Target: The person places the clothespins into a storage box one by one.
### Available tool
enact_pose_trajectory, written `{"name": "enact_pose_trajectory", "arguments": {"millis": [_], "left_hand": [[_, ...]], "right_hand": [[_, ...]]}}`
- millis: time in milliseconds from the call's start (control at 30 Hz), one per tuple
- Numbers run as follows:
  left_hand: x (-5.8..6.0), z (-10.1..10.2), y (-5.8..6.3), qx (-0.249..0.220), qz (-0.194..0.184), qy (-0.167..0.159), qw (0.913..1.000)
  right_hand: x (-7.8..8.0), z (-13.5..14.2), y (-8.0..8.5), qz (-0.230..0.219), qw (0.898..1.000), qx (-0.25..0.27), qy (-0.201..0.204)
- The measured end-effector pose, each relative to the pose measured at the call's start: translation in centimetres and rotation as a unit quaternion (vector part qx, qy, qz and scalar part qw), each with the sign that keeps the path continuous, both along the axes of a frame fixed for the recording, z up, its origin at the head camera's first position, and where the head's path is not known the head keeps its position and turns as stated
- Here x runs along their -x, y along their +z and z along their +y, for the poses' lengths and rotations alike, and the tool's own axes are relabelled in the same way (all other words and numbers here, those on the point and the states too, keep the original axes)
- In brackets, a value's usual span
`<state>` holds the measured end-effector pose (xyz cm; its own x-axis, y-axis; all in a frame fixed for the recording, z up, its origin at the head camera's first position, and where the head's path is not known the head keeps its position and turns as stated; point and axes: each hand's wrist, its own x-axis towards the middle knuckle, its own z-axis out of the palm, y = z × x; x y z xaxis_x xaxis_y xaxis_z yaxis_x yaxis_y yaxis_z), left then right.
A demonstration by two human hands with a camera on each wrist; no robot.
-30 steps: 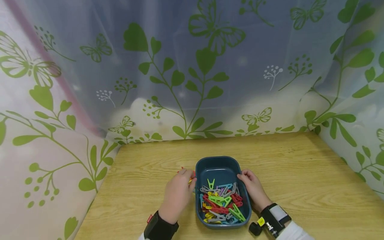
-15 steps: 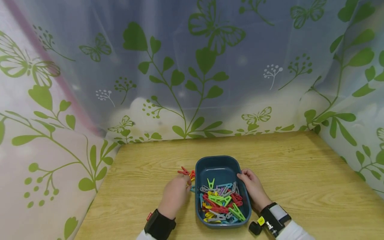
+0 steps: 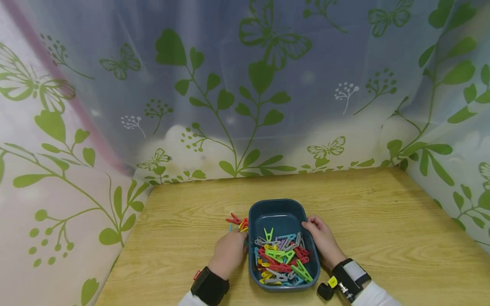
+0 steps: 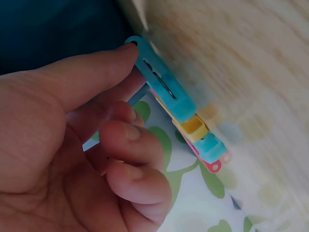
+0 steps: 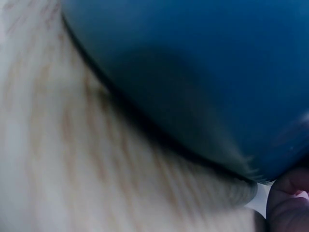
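Observation:
A dark blue plastic bin (image 3: 277, 207) stands on the table, its near part filled with clothespins (image 3: 281, 256) in red, green, yellow, grey and blue. On its right side my right hand (image 3: 325, 241) grips the rim, thumb over the edge; the right wrist view shows mostly the bin's outer wall (image 5: 203, 87). My left hand (image 3: 228, 252) is low beside the bin's left wall. Between thumb and index finger it pinches a blue clothespin (image 4: 169, 89), while the other fingers curl loosely. Just beyond lie a yellow clothespin (image 4: 193, 126) and another blue one (image 4: 210, 147).
Red clothespins (image 3: 234, 219) lie in a small pile against the bin's left wall, past my left hand. Wood-grain table surface (image 3: 183, 212) extends around the bin. A curtain (image 3: 214, 85) printed with leaves and butterflies encloses the back and sides.
My left hand has drawn back from over the small pile, uncovering red and yellow clothespins, and now sits lower by the bin. The right hand and bin stay where they were.

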<state>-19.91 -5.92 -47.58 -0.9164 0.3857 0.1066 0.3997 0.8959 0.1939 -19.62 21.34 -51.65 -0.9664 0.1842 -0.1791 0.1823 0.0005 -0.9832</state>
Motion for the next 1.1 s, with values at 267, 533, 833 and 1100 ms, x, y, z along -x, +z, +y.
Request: {"name": "enact_pose_trajectory", "arguments": {"millis": [267,533,833,1100], "left_hand": [[-0.14,0.16,-0.1,-0.005,-0.001,-0.002,1.0],[-0.18,0.34,-0.1,-0.01,0.004,-0.003,0.9999],[0.03,0.12,-0.47,-0.022,0.004,-0.006,0.9997],[-0.39,-0.28,-0.19,-0.011,0.052,0.01,0.9985]], "right_hand": [[0.0,-0.05,0.12,0.001,1.0,-0.002,0.002],[-0.03,-0.06,0.07,0.003,1.0,0.0,0.002],[-0.08,-0.08,0.12,0.002,1.0,-0.001,0.002],[-0.09,-0.05,0.19,-0.001,1.0,0.002,0.003]]}}
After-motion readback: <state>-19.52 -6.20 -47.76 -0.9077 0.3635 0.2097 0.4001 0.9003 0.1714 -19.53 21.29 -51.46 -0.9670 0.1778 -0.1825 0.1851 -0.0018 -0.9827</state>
